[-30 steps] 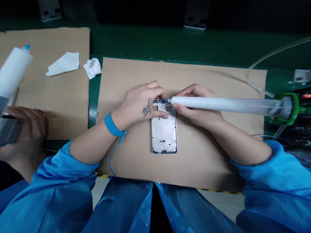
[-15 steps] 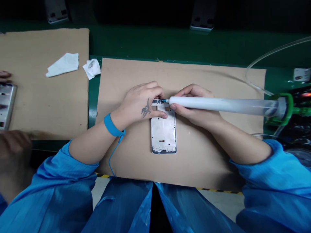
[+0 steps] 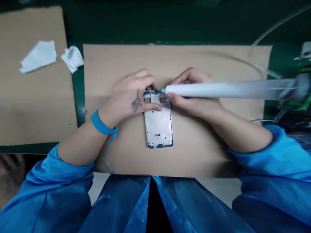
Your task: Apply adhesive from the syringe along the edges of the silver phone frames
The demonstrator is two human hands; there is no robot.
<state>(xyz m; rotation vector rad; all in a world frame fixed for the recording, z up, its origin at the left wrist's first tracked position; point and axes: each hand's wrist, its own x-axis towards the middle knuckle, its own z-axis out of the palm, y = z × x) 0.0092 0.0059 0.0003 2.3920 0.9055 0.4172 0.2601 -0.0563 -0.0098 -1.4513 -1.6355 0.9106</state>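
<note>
From the head view, I read the phone's metal mid-frame (image 3: 158, 121) lying flat at centre on a cardboard sheet (image 3: 194, 58), its long axis running up and down the picture. The left hand (image 3: 131, 97) is nearer, its fingers (image 3: 148, 81) closed on the frame's top end. The right hand (image 3: 191, 94) grips a white syringe (image 3: 218, 90), its blue tip (image 3: 160, 91) at the upper right corner. The frame looks silvery, with rectangular cut-outs and a dark rim.
</note>
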